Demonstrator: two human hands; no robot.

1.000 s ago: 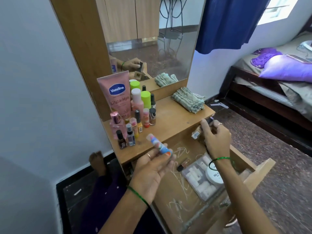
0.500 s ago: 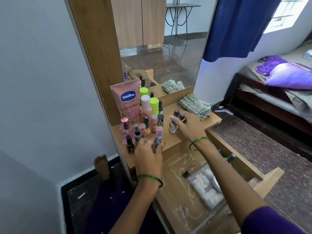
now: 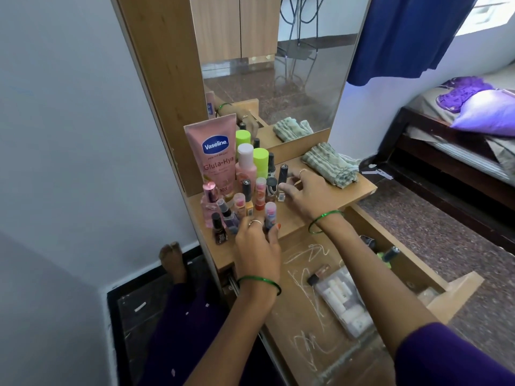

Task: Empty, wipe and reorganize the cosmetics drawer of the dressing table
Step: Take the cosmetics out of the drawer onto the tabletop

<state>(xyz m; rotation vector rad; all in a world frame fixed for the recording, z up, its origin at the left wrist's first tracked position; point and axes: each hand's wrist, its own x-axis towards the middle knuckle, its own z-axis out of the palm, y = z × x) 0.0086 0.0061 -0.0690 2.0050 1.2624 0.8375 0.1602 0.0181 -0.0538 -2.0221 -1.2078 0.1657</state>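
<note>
The left hand (image 3: 257, 246) covers the lower part of a small tube (image 3: 270, 214). The right forearm (image 3: 370, 271) hides part of the drawer (image 3: 457, 288). The small bottle labels are too small to read.

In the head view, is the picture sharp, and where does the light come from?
Head view: daylight enters at the upper right beside the blue curtain; the wide lens bends the wooden mirror frame; the pink Vaseline tube reads sharply; the mirror glass shows little glare.
</note>
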